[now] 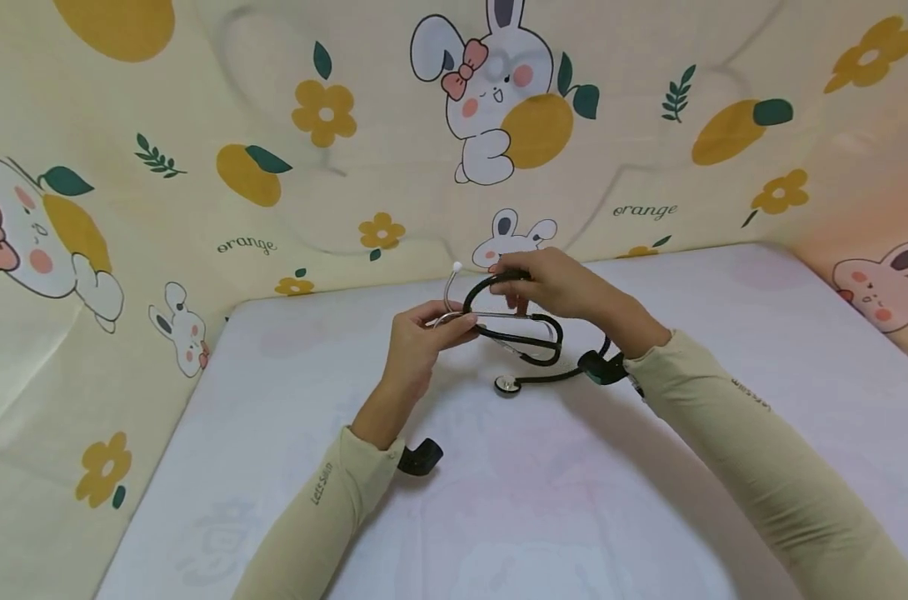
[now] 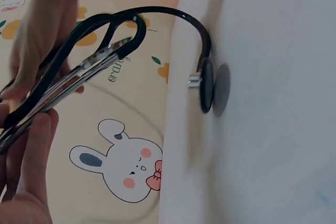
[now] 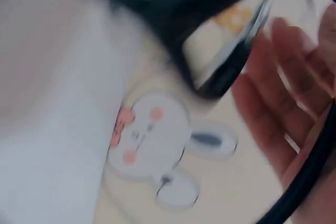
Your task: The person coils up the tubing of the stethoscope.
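Note:
A stethoscope with black tubing (image 1: 561,337) and silver ear tubes hangs folded in loops between my two hands, above the table. My left hand (image 1: 415,350) pinches the ear tubes and a loop of tubing between thumb and fingers. One ear tube sticks up past it and ends in a white ear tip (image 1: 457,267). From the upper right, my right hand (image 1: 562,283) holds the top of a tubing loop in its curled fingers. The round chest piece (image 1: 507,384) dangles lower on its tube. In the left wrist view, that chest piece (image 2: 207,85) appears edge-on near the white tabletop.
A white-covered table (image 1: 544,508) spreads beneath both hands. Behind it rises a cream backdrop (image 1: 394,175) with rabbits, oranges and flowers, which continues along the left and right sides. Black wrist-worn pieces (image 1: 421,457) poke out at both sleeve cuffs.

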The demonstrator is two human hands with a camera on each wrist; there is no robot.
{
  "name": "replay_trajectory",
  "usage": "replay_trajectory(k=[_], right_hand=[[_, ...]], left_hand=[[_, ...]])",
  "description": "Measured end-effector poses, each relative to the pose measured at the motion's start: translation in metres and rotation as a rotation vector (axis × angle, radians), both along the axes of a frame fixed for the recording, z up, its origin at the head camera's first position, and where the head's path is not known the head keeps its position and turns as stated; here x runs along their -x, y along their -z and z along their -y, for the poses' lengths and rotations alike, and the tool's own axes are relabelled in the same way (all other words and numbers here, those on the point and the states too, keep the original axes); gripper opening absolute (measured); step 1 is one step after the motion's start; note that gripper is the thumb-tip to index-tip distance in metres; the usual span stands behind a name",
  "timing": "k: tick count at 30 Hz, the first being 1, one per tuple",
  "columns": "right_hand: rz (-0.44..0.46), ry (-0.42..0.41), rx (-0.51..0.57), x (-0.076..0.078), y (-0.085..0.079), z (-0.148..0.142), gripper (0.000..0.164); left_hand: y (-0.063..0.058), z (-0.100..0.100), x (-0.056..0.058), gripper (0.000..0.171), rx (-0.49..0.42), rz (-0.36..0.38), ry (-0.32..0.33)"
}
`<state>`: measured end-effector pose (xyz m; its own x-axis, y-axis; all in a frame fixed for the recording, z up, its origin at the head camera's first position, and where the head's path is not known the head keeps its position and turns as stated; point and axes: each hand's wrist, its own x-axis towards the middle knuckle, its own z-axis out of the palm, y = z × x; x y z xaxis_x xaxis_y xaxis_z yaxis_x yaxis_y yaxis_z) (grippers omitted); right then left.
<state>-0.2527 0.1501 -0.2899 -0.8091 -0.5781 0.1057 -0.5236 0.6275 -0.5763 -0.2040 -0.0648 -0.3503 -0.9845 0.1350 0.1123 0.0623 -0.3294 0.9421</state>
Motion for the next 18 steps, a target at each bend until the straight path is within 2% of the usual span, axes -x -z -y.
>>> replay_trajectory(k=[3, 5, 8, 10, 12, 14, 16, 18], right_hand=[[0.039, 0.041, 0.109, 0.010, 0.002, -0.021, 0.020], [0.088, 0.053, 0.227, 0.014, 0.002, -0.037, 0.023], [0.151, 0.030, 0.420, 0.021, 0.004, -0.058, 0.026], [0.142, 0.031, 0.477, 0.023, 0.005, -0.064, 0.027], [0.075, 0.091, 0.424, 0.023, 0.008, -0.063, 0.030], [-0.004, 0.172, 0.316, 0.022, 0.011, -0.054, 0.030], [-0.084, 0.232, 0.190, 0.018, 0.016, -0.043, 0.026], [-0.150, 0.239, 0.116, 0.014, 0.023, -0.034, 0.022]], left_hand=[[-0.001, 0.004, 0.001, 0.014, -0.049, -0.021, -0.005], [-0.003, 0.006, 0.001, 0.018, -0.078, -0.032, 0.000], [-0.004, 0.009, 0.002, 0.024, -0.116, -0.051, 0.024], [-0.005, 0.009, 0.001, 0.027, -0.135, -0.069, 0.049], [-0.005, 0.008, -0.001, 0.027, -0.147, -0.086, 0.072], [-0.006, 0.006, -0.002, 0.026, -0.163, -0.099, 0.082], [-0.006, 0.004, -0.004, 0.024, -0.183, -0.101, 0.063], [-0.006, 0.002, -0.004, 0.021, -0.207, -0.093, 0.013]])
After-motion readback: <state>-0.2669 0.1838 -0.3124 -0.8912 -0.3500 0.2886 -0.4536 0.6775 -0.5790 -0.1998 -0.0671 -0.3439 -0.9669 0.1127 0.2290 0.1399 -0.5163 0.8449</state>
